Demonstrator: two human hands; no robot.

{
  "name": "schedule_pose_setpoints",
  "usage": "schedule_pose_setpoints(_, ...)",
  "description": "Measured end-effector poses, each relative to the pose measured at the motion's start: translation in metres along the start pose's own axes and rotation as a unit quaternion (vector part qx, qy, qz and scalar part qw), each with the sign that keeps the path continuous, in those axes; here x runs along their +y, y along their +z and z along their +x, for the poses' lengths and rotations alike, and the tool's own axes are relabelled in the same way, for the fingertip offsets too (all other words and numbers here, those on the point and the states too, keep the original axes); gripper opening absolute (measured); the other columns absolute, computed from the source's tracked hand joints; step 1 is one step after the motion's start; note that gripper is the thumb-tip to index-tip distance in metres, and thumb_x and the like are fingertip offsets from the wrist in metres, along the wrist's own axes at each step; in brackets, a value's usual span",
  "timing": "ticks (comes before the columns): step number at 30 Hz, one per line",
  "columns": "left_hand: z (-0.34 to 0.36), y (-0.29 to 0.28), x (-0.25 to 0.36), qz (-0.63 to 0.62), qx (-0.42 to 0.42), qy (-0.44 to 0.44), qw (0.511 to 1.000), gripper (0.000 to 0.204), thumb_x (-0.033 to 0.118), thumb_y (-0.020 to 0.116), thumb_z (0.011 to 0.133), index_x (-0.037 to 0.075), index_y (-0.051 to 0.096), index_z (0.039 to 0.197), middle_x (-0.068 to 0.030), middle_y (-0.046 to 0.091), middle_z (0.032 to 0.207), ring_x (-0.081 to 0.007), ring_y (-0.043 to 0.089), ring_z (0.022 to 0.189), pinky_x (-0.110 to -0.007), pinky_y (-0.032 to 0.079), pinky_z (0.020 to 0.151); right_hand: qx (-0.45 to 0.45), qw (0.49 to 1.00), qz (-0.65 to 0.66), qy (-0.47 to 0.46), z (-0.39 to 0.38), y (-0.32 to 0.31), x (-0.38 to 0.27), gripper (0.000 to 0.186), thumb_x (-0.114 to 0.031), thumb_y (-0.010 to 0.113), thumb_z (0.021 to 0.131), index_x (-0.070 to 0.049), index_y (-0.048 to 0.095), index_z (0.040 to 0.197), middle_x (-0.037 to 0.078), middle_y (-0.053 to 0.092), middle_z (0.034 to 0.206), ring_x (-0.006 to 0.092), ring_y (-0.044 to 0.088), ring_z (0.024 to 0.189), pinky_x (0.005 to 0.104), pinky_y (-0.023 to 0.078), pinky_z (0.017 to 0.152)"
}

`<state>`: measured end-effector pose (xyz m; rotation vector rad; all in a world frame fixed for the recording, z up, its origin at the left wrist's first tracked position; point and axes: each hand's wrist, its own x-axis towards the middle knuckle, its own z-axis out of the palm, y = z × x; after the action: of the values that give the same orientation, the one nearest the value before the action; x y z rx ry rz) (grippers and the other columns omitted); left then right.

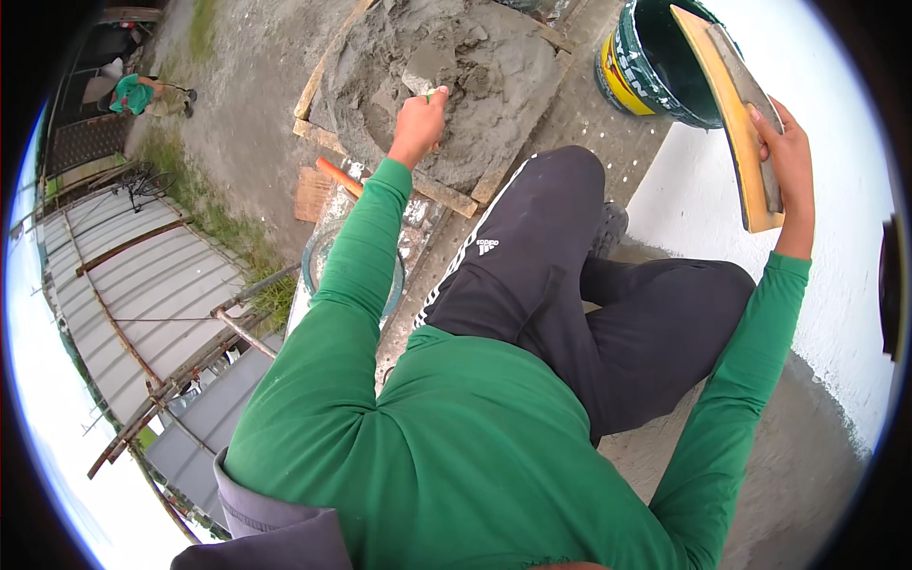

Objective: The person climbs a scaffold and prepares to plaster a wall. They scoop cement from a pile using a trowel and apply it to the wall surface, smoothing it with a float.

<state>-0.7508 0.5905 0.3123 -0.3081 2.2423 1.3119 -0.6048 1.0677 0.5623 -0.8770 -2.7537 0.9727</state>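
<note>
My left hand [418, 125] is closed around the handle of a trowel [429, 68], its blade lying in wet grey mortar. That mortar [494, 119] is heaped on a board edged with wooden strips [446, 197], beyond my left knee. At the right, my right hand [788, 161] grips a wooden plastering float [727, 119], raised on edge beside the white wall. A grey-smeared bar runs along the float's back, against my fingers. Part of the float's face is turned away from me.
A dark green bucket [619, 81] with a yellow label stands behind the float. An orange handle [339, 177] lies by the mortar board. The white wall [817, 285] rises at my right. Far left are another person [138, 97], poles and metal sheets [142, 261].
</note>
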Motion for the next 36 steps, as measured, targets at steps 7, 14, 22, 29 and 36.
schedule_pose_setpoints(7,0.035,-0.025,-0.047,0.285,0.077,0.051,0.954,0.065,0.059,0.054,0.102,0.000,0.074,0.116,-0.0318,0.072,0.115,-0.0498,0.068,0.113,-0.058,0.053,0.099,-0.024,0.998,0.027,-0.041,0.015,0.012,-0.006,0.066,-0.037,0.077,0.095,-0.001,0.061,0.148,-0.004,0.053,0.070,0.0052,0.047,0.061,0.0240,0.042,0.063)
schedule_pose_setpoints(14,0.015,-0.090,-0.040,0.369,0.152,0.075,0.914,0.063,0.058,0.053,0.103,-0.001,0.073,0.113,-0.0339,0.072,0.109,-0.0533,0.069,0.107,-0.059,0.055,0.095,-0.015,1.000,0.006,-0.007,0.003,0.005,-0.008,0.067,-0.041,0.077,0.094,-0.003,0.062,0.148,-0.004,0.053,0.070,0.0057,0.047,0.061,0.0242,0.043,0.065)
schedule_pose_setpoints(22,0.002,-0.024,-0.101,0.265,0.147,0.023,0.953,0.059,0.047,0.056,0.104,-0.010,0.071,0.105,-0.0367,0.072,0.106,-0.0541,0.069,0.104,-0.057,0.054,0.096,-0.021,1.000,-0.017,-0.009,0.007,0.003,0.000,0.067,-0.040,0.077,0.095,-0.003,0.061,0.148,-0.005,0.053,0.070,0.0050,0.046,0.061,0.0243,0.042,0.064)
schedule_pose_setpoints(29,-0.042,0.052,-0.063,-0.228,0.076,-0.122,0.963,0.042,0.037,0.059,0.106,0.002,0.055,0.083,-0.0093,0.056,0.062,-0.0202,0.053,0.046,-0.040,0.044,0.041,-0.011,1.000,-0.012,0.000,0.001,0.003,-0.005,0.068,-0.040,0.077,0.094,-0.002,0.061,0.149,-0.005,0.051,0.069,0.0050,0.047,0.060,0.0243,0.042,0.064)
schedule_pose_setpoints(36,-0.036,0.027,-0.082,0.091,0.116,0.079,0.986,0.050,0.043,0.059,0.106,-0.002,0.060,0.083,-0.0241,0.068,0.076,-0.0430,0.067,0.067,-0.055,0.052,0.063,-0.018,1.000,-0.024,-0.004,0.005,0.008,0.001,0.070,-0.041,0.078,0.093,-0.003,0.061,0.149,-0.005,0.051,0.068,0.0048,0.047,0.061,0.0242,0.042,0.063)
